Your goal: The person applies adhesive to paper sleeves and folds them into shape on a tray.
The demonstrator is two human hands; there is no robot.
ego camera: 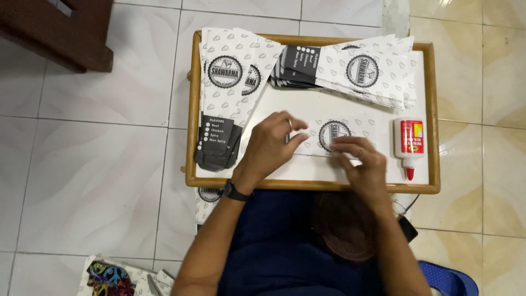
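Mid-fold, I'd say: left hand [272, 143] and right hand [359, 161] both press flat, fingers curled, on the white printed paper wrapper [334, 134] near the wooden tray's [192, 109] front edge. Creasing next wants firm, even pressure.

Both hands, left hand [270, 143] and right hand [359, 159], press a paper sleeve [335, 133] on the tray [191, 109]. A glue bottle [409, 142] lies right of them, sleeve stacks [227, 82] behind.
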